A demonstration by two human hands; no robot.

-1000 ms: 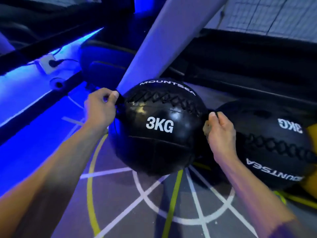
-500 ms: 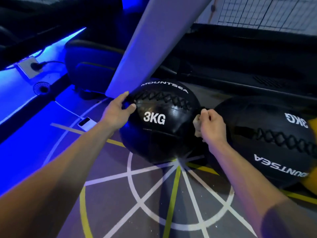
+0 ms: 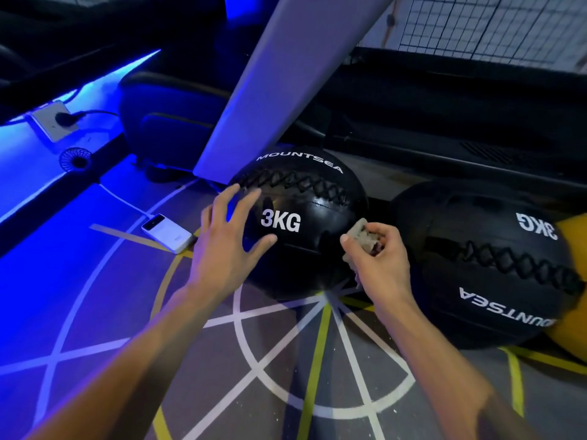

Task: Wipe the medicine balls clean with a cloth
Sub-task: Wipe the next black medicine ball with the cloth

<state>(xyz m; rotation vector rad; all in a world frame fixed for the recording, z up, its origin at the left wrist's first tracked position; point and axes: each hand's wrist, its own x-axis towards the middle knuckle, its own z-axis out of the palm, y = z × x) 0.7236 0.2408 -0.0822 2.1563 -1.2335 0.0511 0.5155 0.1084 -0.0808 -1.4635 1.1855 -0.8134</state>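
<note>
A black 3KG medicine ball [image 3: 305, 230] with cross lacing rests on the marked floor at the centre. My left hand [image 3: 227, 246] is spread in front of its left side, fingers straight; contact with the ball is unclear. My right hand [image 3: 378, 258] grips a small crumpled beige cloth [image 3: 362, 238] against the ball's right side. A second black 3KG ball [image 3: 489, 268] lies to the right, its lettering upside down.
A white slanted beam [image 3: 286, 74] comes down behind the centre ball. A white phone-like device [image 3: 166, 238] on a cable lies on the floor at left. A yellow ball [image 3: 571, 338] sits behind the right ball. Blue-lit ledge with a socket at far left.
The centre ball has come down from being held up and now sits on the floor. My left hand has let go and spread its fingers. The right hand has drawn forward with the cloth.
</note>
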